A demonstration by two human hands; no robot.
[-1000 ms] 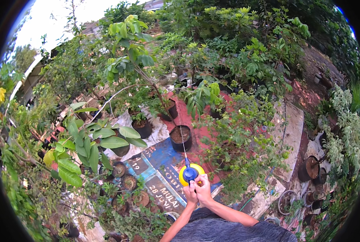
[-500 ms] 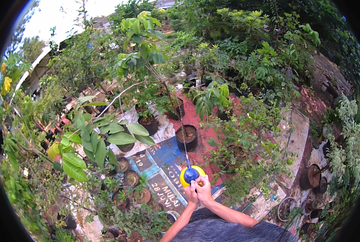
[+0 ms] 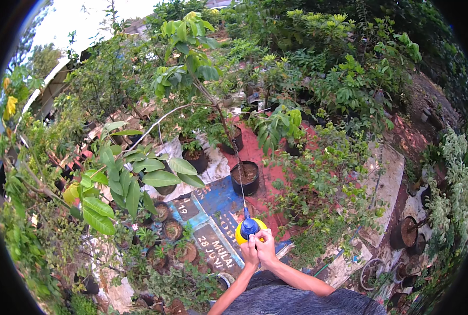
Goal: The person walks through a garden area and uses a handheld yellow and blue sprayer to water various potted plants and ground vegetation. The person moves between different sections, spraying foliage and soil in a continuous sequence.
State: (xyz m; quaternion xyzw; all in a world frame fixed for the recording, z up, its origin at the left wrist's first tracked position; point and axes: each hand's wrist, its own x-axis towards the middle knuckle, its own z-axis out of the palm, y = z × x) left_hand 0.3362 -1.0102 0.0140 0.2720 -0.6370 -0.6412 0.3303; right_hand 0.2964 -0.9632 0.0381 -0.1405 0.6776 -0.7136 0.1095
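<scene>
A yellow pump spray bottle (image 3: 240,234) with a blue top (image 3: 250,227) is held out in front of me. Its nozzle points away, toward a black plant pot (image 3: 245,187) of soil. My left hand (image 3: 250,252) and my right hand (image 3: 266,248) are closed together at the near side of the blue top, fingers bent and touching. From the nozzle a thin pale line runs up past the pot; whether it is a water jet or a stem I cannot tell. The lower part of the bottle is hidden under the top and my hands.
A leafy branch (image 3: 155,165) reaches across on the left from a young tree (image 3: 210,97). Painted boards (image 3: 213,197) and a red sheet (image 3: 250,144) cover the ground. Bushy plants (image 3: 320,184) stand close on the right, with more black pots (image 3: 403,232) beyond.
The plants and pots sit slightly farther right in the view, as the head has turned a little. Both hands keep the same hold on the spray bottle.
</scene>
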